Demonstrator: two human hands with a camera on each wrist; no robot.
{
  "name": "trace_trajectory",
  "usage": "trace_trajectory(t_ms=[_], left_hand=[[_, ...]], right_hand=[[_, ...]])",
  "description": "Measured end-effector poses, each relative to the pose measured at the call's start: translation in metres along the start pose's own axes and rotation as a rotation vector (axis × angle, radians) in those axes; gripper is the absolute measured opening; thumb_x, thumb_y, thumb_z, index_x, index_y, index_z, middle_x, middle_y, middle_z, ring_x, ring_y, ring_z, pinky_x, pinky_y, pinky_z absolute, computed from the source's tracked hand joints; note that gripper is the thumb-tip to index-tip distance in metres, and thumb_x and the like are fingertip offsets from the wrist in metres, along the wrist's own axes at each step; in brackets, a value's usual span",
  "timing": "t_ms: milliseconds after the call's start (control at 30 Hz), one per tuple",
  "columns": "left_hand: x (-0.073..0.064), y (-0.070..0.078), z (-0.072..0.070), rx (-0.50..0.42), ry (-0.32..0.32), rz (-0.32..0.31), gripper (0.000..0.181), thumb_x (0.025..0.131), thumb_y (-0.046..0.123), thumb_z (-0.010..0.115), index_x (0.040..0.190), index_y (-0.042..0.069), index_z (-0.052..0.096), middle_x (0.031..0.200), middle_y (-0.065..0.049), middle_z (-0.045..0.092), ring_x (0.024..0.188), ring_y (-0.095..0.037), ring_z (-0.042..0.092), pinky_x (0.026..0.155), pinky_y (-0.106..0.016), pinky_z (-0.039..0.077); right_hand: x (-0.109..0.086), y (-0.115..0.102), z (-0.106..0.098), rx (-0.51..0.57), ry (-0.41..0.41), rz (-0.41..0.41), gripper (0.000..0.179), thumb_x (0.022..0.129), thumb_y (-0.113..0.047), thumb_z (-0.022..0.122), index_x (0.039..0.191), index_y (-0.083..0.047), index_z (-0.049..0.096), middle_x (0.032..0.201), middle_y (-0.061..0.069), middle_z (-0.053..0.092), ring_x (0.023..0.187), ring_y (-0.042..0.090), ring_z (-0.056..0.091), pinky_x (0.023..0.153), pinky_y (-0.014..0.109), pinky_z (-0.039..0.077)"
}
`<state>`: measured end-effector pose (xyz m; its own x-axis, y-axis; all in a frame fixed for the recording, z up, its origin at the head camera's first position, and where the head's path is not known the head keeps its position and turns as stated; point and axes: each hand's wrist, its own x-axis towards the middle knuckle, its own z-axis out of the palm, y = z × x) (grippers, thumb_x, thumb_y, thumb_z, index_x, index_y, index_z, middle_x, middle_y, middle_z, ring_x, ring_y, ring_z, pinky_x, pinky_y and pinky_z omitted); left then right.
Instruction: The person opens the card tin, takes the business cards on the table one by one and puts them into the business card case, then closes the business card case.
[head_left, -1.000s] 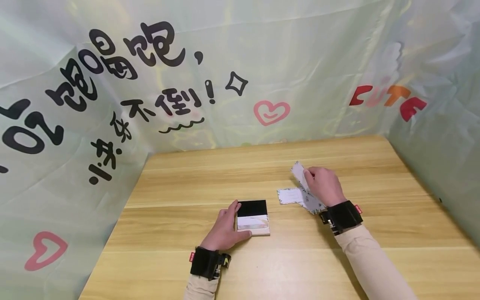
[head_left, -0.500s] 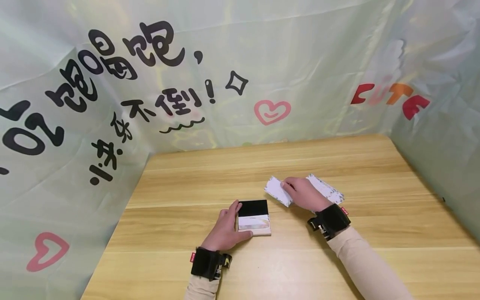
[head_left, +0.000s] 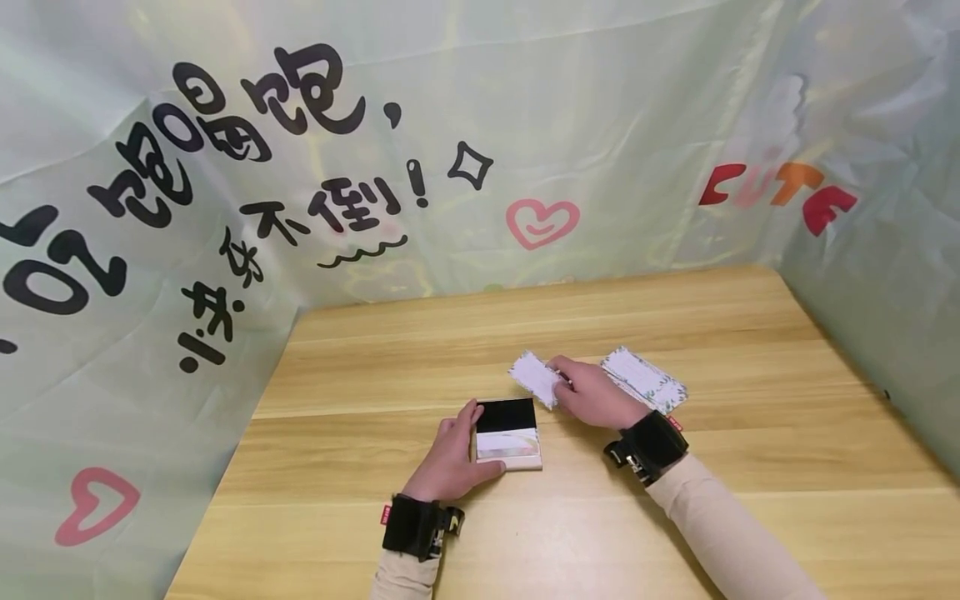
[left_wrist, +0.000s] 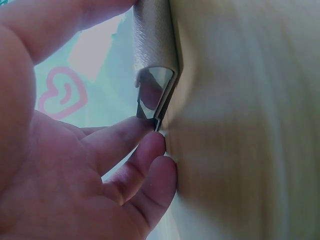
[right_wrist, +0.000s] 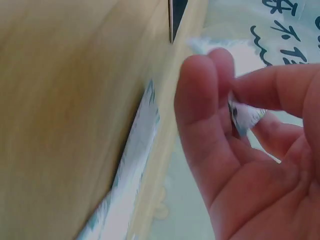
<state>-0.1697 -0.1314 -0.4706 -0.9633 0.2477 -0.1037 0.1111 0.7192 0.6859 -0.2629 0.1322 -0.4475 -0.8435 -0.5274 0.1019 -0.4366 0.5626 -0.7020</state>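
- Left hand (head_left: pixel 446 462): thumb and fingertips grip the card case (head_left: pixel 506 417), lower center of the frame.
- Right hand (head_left: pixel 596 392): thumb and fingers pinch a white card (head_left: pixel 535 379) above and slightly right of the case; one sheet or several, cannot tell.
- Risk: the card is held near one end, so a slack pinch could let it tilt or drop.
- Risk: a corner striking the case could bend; a light left grip could let the case slide on the table (head_left: pixel 322 475).
- Loose cards (head_left: pixel 647 382) overlap right of center; a low right forearm could drag them.
- Obstruction: right fingers cover the card's near end. Printed cloth (head_left: pixel 637 108) bounds the table's far edge.
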Motion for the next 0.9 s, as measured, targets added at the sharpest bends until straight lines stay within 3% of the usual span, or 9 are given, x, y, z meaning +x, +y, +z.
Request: trace_trajectory(t_ms=[233,467,667,900], left_hand=[[0.0,0.0,-0.001,0.001,0.009,0.001,0.104,0.077,0.047,0.073,0.154,0.012,0.013,0.153,0.003,0.034,0.127,-0.019,0.032,0.102,-0.042,0.035],[0.0,0.001,-0.002,0.009,0.008,0.0,0.103,0.077,0.047,0.073,0.154,0.012,0.013,0.152,0.0,0.036,0.126,-0.019,0.032,0.101,-0.043,0.035],[0.001,0.0,0.0,0.01,0.015,0.004,0.104,0.077,0.048,0.073,0.154,0.011,0.014,0.149,-0.004,0.038,0.125,-0.02,0.033,0.1,-0.044,0.037],[0.001,-0.001,0.0,0.007,0.01,-0.003,0.104,0.077,0.048,0.073,0.154,0.013,0.013,0.15,-0.001,0.036,0.125,-0.018,0.032,0.099,-0.042,0.037]], right_hand=[[0.002,-0.003,0.01,0.047,-0.013,-0.07,0.034,0.093,-0.015,0.057,0.126,-0.012,0.052,0.078,-0.004,0.056,0.064,0.012,0.051,0.059,0.031,0.045],[0.004,-0.006,0.019,0.133,-0.065,-0.105,0.029,0.092,-0.017,0.062,0.12,-0.014,0.055,0.079,-0.002,0.063,0.065,0.012,0.056,0.06,0.032,0.047],[0.003,-0.007,0.023,0.098,-0.115,-0.108,0.025,0.09,-0.016,0.064,0.115,-0.013,0.061,0.082,-0.005,0.064,0.072,0.01,0.059,0.066,0.031,0.049],[0.002,-0.011,0.027,0.02,-0.144,-0.129,0.024,0.089,-0.015,0.066,0.112,-0.013,0.063,0.081,-0.008,0.059,0.072,0.009,0.054,0.068,0.03,0.047]])
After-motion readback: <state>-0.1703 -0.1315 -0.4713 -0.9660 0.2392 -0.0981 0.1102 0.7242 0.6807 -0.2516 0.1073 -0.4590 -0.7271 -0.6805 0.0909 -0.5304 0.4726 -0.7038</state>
